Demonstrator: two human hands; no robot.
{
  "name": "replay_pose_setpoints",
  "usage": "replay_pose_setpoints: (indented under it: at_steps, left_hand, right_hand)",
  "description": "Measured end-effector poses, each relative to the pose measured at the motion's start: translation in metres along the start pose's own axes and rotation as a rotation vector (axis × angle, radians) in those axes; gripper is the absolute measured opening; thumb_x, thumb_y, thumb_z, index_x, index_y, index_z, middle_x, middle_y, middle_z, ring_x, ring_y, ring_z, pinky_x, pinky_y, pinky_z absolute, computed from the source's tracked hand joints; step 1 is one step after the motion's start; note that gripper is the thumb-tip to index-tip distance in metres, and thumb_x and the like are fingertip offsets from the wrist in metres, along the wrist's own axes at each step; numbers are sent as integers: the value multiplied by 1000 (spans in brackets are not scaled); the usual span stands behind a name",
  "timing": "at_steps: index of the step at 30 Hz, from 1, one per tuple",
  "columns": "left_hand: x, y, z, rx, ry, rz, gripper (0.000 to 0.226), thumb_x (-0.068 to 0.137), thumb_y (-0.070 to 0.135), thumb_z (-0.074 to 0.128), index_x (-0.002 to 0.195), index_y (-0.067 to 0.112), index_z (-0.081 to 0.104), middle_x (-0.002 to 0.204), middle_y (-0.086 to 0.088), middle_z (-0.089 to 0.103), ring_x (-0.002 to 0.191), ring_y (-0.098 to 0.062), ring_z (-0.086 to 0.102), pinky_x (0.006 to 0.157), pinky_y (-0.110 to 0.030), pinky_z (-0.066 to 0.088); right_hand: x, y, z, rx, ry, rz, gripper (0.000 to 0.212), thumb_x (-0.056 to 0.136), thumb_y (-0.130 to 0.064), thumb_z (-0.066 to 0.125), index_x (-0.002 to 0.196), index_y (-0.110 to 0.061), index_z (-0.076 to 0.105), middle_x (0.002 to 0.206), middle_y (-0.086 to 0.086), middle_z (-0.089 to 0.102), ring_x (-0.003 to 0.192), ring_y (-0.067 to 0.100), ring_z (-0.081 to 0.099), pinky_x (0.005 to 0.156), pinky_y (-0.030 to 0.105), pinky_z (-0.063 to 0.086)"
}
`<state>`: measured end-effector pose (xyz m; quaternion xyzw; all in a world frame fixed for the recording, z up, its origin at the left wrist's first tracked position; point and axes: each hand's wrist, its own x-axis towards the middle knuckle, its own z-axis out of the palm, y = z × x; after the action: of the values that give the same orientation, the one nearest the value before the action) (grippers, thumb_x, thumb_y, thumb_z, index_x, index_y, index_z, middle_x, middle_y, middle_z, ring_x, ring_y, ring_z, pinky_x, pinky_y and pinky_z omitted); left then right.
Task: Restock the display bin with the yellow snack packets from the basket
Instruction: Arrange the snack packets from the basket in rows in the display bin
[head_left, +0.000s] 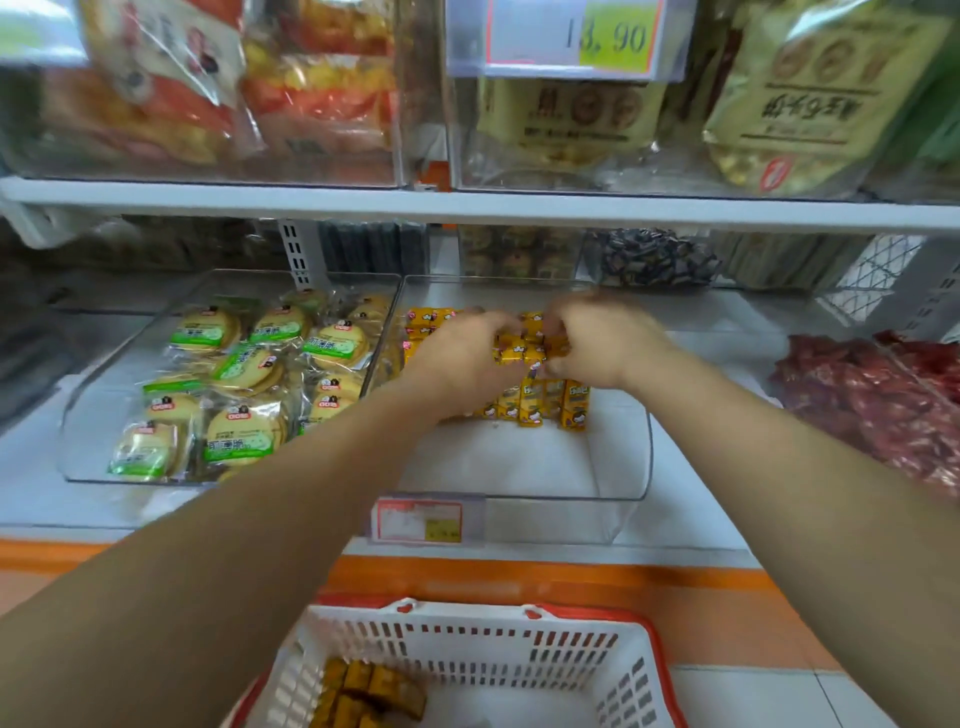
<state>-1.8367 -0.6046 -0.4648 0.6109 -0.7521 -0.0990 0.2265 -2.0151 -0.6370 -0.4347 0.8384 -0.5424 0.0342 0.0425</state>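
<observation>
Both hands reach into the clear display bin (618, 488) on the lower shelf. My left hand (457, 358) and my right hand (602, 343) together grip a bunch of yellow snack packets (524, 345) above the bin's back half. Under the hands a row of yellow packets (540, 405) stands upright in the bin, and more lie at the back left (428, 319). The bin's front half shows bare white floor. Below, a white basket (519, 649) with a red rim holds several more yellow packets (363, 691) at its left side.
A clear bin of green-labelled round biscuits (234, 384) stands just left of the display bin. Red wrapped snacks (883, 405) lie to the right. A price tag (421, 519) hangs on the bin's front. The upper shelf (467, 205) with bagged goods overhangs the hands.
</observation>
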Motion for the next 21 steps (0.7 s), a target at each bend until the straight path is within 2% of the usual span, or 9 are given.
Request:
replay_pose_setpoints:
  at_steps: [2,5,8,11,13,14,18,21]
  left_hand:
    - [-36,5,-19,-63,-25,30,36,87,38,75,121,31,66,122,7,64,112,-13,59,89,-27,47]
    - [-105,11,-42,-160,-125,61,14,88,36,76,99,38,67,95,18,68,85,-1,65,71,-20,51]
    - [-164,7,-38,-82,-287,46,11,89,35,74,99,33,70,88,17,70,82,-1,68,74,-22,56]
    - [-203,-6,-11,21,-494,-19,19,91,37,71,108,27,70,100,11,71,94,-11,67,84,-33,56]
    - [-223,-19,13,117,-618,-49,25,94,39,68,115,27,68,111,8,69,103,-15,65,87,-35,55]
    - [-231,-27,26,176,-661,-50,28,94,41,66,118,27,66,116,7,68,108,-16,64,89,-35,55]
    - [-255,-58,85,268,-770,-114,35,96,42,59,128,27,61,133,0,63,123,-22,57,100,-37,50]
    - [-267,-80,133,241,-831,-206,40,97,37,58,136,27,58,147,1,54,131,-24,52,107,-42,47]
  right_hand:
    - [-33,-9,-6,168,42,6,41,75,-57,75,106,-34,63,104,-3,65,105,25,60,76,32,46]
    - [-87,-33,-8,289,65,-74,32,74,-57,75,96,-37,63,100,-10,66,97,18,59,80,36,51]
    - [-136,-61,6,365,-52,-170,26,76,-51,74,95,-36,66,97,-15,66,95,11,55,81,36,51]
    - [-168,-81,32,224,-42,-225,19,80,-47,68,95,-35,66,97,-15,65,110,15,42,81,35,49]
    - [-180,-86,51,191,7,-270,15,84,-38,65,97,-31,67,101,-11,64,109,19,48,82,34,46]
    - [-185,-88,62,207,-22,-288,16,84,-37,64,99,-31,66,103,-10,63,106,18,52,81,33,46]
    - [-203,-96,130,275,-361,-230,20,87,-39,65,105,-31,63,107,-7,64,97,18,59,78,39,53]
    - [-209,-106,198,354,-568,-140,21,89,-37,69,106,-26,62,108,-3,64,96,20,59,82,37,51]
